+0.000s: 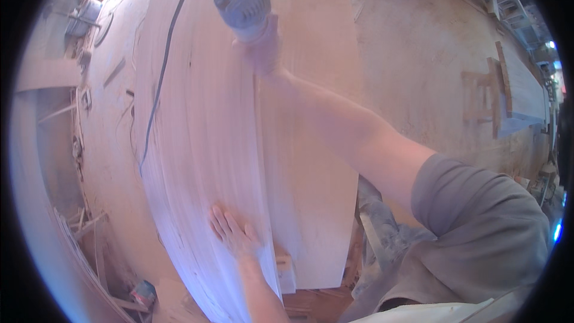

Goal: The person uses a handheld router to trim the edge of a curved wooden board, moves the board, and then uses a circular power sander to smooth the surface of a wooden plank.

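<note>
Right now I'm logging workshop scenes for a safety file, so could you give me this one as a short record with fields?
Left hand: the left hand rests palm down, fingers extended, on a long pale wooden board
Right hand: the right hand grips a grey-blue handheld power tool; tool contact with the board unclear
Cord: a thin dark cable runs from the tool to the board's left side
Alongside, right: a second pale wooden board

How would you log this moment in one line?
right hand: grips corded power tool | left hand: open, laid on pale board | cord: trails leftward from tool
</note>
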`<act>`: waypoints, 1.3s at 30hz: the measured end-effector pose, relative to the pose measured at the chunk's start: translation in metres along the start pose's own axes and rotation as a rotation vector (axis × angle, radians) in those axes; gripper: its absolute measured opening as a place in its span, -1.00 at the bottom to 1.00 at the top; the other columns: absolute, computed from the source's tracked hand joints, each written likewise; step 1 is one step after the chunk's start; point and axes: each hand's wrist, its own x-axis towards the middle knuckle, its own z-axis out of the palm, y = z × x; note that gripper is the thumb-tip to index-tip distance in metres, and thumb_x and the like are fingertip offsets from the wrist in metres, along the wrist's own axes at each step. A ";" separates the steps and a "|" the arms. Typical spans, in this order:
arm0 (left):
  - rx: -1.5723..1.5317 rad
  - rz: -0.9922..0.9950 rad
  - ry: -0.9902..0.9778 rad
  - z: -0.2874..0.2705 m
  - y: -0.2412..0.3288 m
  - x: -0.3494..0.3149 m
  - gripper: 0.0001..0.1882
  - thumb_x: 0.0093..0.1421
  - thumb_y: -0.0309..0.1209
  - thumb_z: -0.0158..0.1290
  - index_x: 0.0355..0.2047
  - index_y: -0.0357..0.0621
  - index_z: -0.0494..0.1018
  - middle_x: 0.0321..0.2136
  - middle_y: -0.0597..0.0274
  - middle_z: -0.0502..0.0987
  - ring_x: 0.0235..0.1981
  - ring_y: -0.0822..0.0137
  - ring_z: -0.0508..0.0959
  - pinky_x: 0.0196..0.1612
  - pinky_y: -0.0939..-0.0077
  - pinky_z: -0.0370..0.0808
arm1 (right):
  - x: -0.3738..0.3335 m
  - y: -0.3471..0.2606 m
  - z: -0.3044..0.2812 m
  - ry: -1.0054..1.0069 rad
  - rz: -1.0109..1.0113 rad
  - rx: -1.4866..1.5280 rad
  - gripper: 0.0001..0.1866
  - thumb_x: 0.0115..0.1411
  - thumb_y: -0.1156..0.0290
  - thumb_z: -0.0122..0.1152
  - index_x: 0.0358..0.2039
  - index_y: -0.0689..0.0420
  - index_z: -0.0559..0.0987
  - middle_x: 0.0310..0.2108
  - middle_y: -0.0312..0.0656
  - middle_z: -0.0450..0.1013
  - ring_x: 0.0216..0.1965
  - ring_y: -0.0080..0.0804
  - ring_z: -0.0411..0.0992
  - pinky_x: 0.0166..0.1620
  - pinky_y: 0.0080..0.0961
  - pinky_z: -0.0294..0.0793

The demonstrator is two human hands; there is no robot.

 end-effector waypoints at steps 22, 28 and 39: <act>-0.052 0.003 -0.079 0.051 0.093 0.411 -0.22 0.38 0.02 -0.06 0.36 -0.38 0.17 0.47 -0.24 0.03 0.50 -0.19 -0.02 0.49 -0.20 -0.14 | 0.258 0.122 0.103 0.022 0.037 0.023 -0.28 -0.09 0.43 0.40 0.07 0.11 0.23 -0.12 -0.23 0.46 -0.11 -0.37 0.50 -0.03 -0.35 0.51; -0.036 -0.026 -0.046 0.058 0.133 0.590 -0.16 0.26 -0.02 0.10 0.32 -0.49 0.24 0.49 -0.20 0.00 0.53 -0.12 -0.10 0.53 -0.11 -0.16 | 0.336 0.136 0.139 0.043 0.197 -0.041 -0.30 -0.07 0.38 0.37 0.07 0.05 0.23 -0.14 -0.10 0.52 -0.11 -0.03 0.55 -0.05 -0.15 0.53; -0.053 -0.084 -0.113 0.076 0.175 0.850 -0.15 0.32 0.01 0.04 0.36 -0.48 0.18 0.51 -0.17 -0.11 0.55 -0.06 -0.20 0.53 -0.10 -0.26 | 0.557 0.242 0.209 0.037 0.031 0.000 -0.27 -0.05 0.38 0.39 0.12 0.08 0.23 -0.13 -0.11 0.54 -0.11 -0.09 0.57 -0.03 -0.16 0.51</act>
